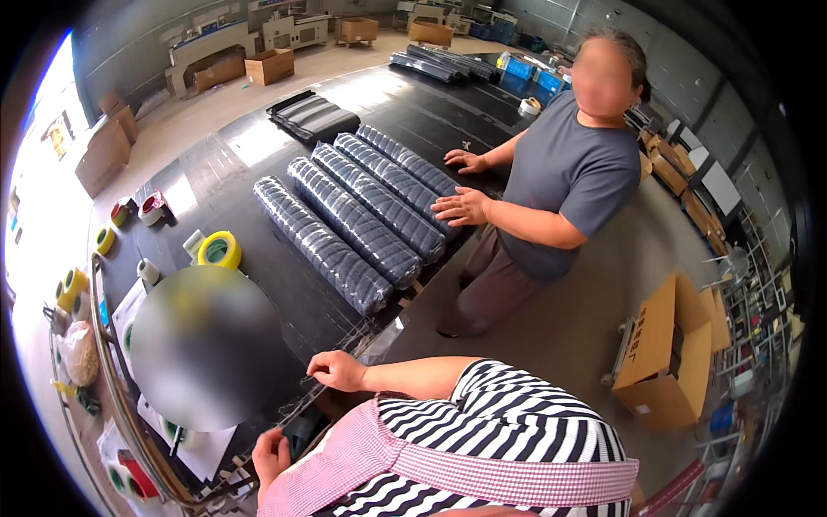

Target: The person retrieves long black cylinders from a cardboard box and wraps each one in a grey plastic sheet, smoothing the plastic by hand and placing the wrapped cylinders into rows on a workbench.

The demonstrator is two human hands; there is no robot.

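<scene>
My right hand point(338, 370) is at the near edge of the black table point(228, 159), its fingers curled in. Clear plastic film point(379, 343) lies just beyond it along that edge. Lower down, my left hand point(271, 455) is also curled beside the edge; what either hand holds, if anything, is hidden. Several dark rolls point(323, 246) wrapped in clear film lie side by side on the table, ahead of my right hand. Across from me a co-worker in a grey shirt has one hand point(463, 207) spread at the roll ends and the other hand point(465, 161) beyond it.
A yellow tape roll point(220, 250) sits on the table's left part, next to a blurred round patch point(207, 349) that hides what is under it. Folded black sheeting point(312, 116) lies behind the rolls. A metal rail point(121, 379) borders the left; an open cardboard box point(668, 353) stands right.
</scene>
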